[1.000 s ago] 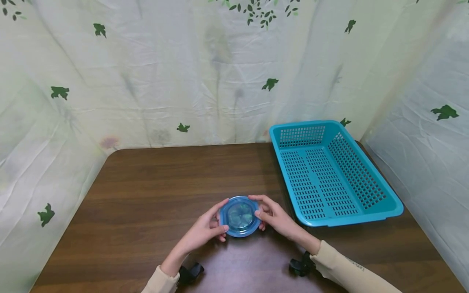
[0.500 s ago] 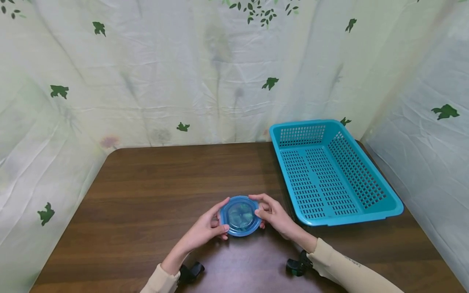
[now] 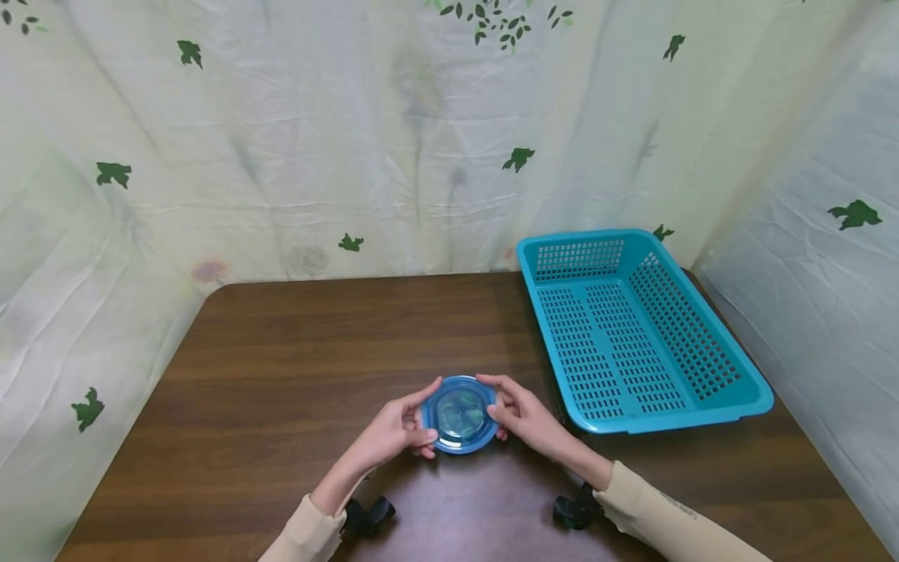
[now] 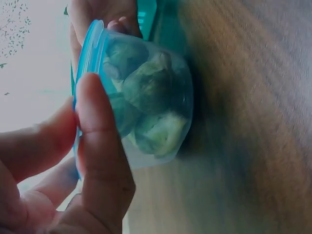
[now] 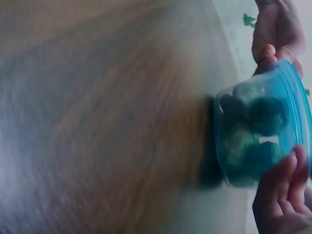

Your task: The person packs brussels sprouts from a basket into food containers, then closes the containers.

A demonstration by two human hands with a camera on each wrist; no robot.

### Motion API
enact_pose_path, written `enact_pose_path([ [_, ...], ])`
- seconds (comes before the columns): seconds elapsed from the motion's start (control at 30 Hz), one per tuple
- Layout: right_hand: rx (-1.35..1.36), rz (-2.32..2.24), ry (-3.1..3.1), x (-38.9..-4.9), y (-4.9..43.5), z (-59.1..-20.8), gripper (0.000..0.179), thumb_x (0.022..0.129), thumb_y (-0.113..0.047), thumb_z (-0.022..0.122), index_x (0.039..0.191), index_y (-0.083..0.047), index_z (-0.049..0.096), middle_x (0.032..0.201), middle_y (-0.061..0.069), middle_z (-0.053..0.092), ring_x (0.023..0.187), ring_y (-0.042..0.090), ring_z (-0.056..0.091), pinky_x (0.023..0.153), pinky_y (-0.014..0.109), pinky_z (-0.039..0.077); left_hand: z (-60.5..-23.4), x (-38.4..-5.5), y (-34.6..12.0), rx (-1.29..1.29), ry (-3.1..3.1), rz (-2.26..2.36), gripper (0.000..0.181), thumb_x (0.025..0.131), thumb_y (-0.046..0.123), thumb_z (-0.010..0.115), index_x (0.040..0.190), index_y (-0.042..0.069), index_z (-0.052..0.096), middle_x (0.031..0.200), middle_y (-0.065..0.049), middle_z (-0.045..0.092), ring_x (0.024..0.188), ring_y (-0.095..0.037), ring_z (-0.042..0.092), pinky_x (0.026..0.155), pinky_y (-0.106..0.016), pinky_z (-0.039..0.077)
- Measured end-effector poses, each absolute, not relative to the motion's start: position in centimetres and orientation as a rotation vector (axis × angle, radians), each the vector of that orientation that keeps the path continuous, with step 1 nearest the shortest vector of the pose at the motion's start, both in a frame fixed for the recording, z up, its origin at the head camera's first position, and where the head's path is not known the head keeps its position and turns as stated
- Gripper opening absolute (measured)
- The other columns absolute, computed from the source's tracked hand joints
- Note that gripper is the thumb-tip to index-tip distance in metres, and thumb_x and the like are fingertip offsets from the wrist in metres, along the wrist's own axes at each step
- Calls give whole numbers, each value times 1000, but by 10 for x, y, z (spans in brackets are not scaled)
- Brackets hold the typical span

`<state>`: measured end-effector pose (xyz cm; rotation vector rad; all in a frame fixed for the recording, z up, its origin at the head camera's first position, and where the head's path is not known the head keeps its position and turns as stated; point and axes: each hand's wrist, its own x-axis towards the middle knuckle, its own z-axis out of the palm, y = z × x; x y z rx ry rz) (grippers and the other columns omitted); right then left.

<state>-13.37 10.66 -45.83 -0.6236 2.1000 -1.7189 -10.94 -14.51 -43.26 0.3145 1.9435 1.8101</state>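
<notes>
A round, see-through food container (image 4: 161, 97) with a blue lid (image 3: 460, 414) is at the front middle of the table, upright. Several round green items (image 5: 265, 117), like Brussels sprouts, show through its wall in both wrist views. On the lid's left side my left hand (image 3: 393, 431) grips the rim, thumb on top and other fingers curled below the edge. Opposite it, my right hand (image 3: 527, 417) pinches the rim the same way, index finger stretched along the far edge. The container's base is right at the table surface, with a dark shadow beside it.
A blue perforated plastic basket (image 3: 632, 351) with nothing in it stands at the right of the brown wooden table (image 3: 295, 359). Behind and at both sides hangs a pale cloth (image 3: 316, 140) with green leaf prints. Black wrist cameras (image 3: 576, 511) sit under both wrists.
Both hands keep their grip on the lid's rim and the container stays in place. The left hand and wrist have shifted very slightly.
</notes>
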Motion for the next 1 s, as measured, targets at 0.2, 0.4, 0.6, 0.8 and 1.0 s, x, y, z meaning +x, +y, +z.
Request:
enact_pose_path([
  [0.2,-614,-1644,1938,-133,111,-451,82,86,-8,71,151,-8,21,109,18,61,80,23,63,64,31,52,-429,-109,-145,360,1988,1727,78,85,-7,66,150,2,25,73,-11,48,67,-44,61,67,-42,55],
  [0.4,-608,-1674,1917,-133,109,-450,85,84,-2,72,151,-5,20,92,14,65,70,28,62,62,34,53,-427,-108,-143,385,2068,1658,88,80,-2,74,151,5,23,70,-10,53,66,-43,61,64,-38,55],
  [0.6,-602,-1675,1959,-132,108,-450,84,81,-2,74,150,-5,25,87,11,64,67,24,62,61,34,53,-425,-108,-141,404,2134,1613,86,79,-2,75,150,4,27,62,-10,54,61,-43,61,60,-40,54],
  [0.8,-606,-1609,1991,-133,110,-448,83,83,-6,74,150,-10,26,82,10,63,67,25,60,60,31,51,-426,-109,-144,399,2120,1575,87,81,5,76,152,9,25,67,-10,54,63,-38,62,64,-39,55],
  [1.0,-701,-1421,2285,-131,112,-444,76,88,-24,71,151,-16,28,81,4,55,67,17,55,58,27,48,-426,-112,-153,448,2199,1500,85,85,18,74,153,16,22,82,-12,53,73,-30,63,68,-35,52],
])
